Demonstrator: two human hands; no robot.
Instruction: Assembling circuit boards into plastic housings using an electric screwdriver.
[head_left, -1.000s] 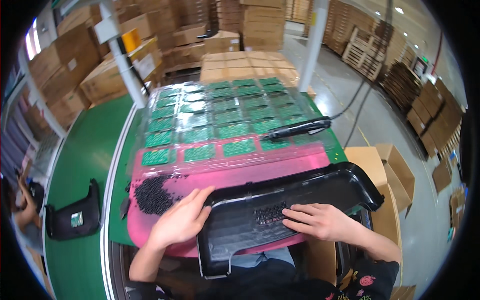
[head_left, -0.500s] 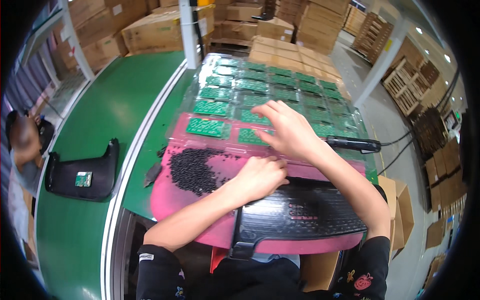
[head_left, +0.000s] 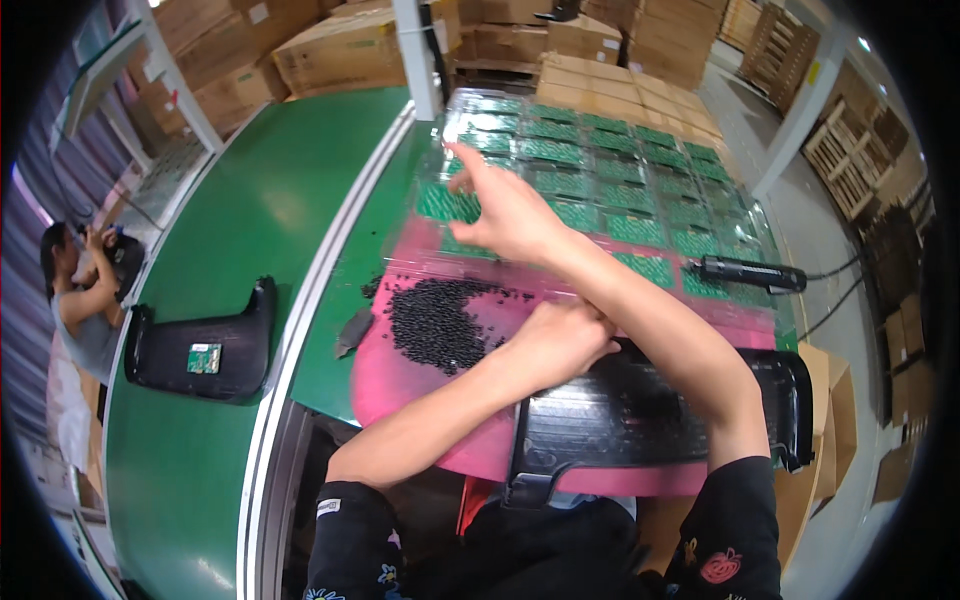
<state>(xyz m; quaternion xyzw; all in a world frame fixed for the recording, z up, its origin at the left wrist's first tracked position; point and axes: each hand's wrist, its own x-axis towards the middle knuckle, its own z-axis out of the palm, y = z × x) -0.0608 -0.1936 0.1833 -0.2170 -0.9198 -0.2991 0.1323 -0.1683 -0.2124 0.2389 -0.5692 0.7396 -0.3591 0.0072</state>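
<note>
A black plastic cover (head_left: 620, 430) with a ribbed surface lies on the pink mat (head_left: 390, 400) in front of me. My left hand (head_left: 565, 345) is closed at the cover's far edge; what its curled fingers hold, if anything, is hidden. My right hand (head_left: 505, 210) reaches across above the clear plastic tray (head_left: 405, 225), its fingers apart and slightly blurred. Nearest to those fingers is a green circuit board (head_left: 440, 203) in the tray's left column. Several more circuit boards fill the rows behind. Small black parts (head_left: 435, 325) are heaped on the mat left of my left hand.
A black electric screwdriver (head_left: 750, 272) lies across the tray's right side, its cable running right. On the green conveyor (head_left: 180, 460) at left sits another black cover (head_left: 165, 345) with a circuit board (head_left: 205, 358). A person works beyond it. An open cardboard box (head_left: 830, 400) stands at right.
My right hand has moved left and farther out over the tray. My left hand stays by the cover's far edge. The whole view has shifted, placing the scene farther right.
</note>
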